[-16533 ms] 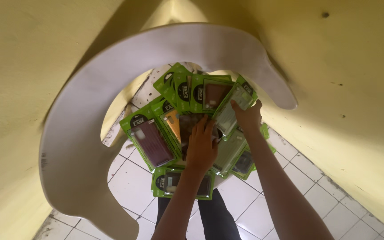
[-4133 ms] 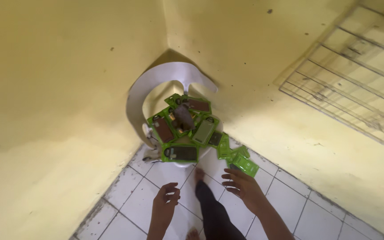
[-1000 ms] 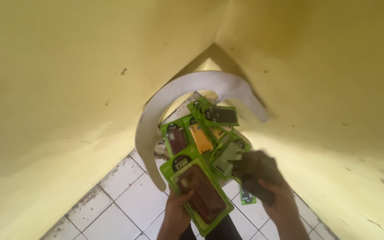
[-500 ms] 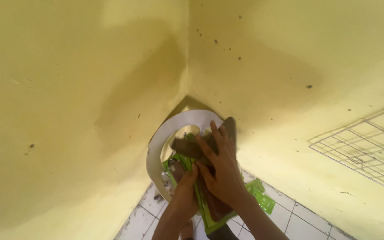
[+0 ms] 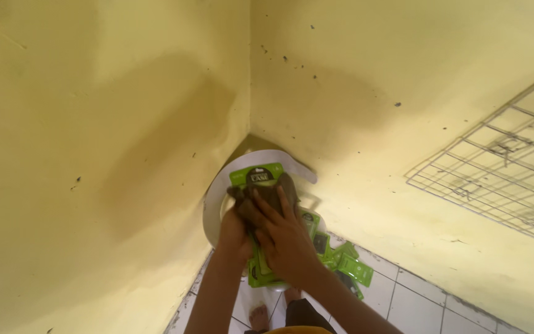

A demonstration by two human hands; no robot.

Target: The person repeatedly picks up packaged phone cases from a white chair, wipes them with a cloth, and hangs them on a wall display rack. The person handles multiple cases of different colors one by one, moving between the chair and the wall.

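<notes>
Two yellow plastered walls, speckled with small dark marks and stained darker near their corner, meet above a white tiled floor, with a white wire grid panel leaning against the right wall.
</notes>
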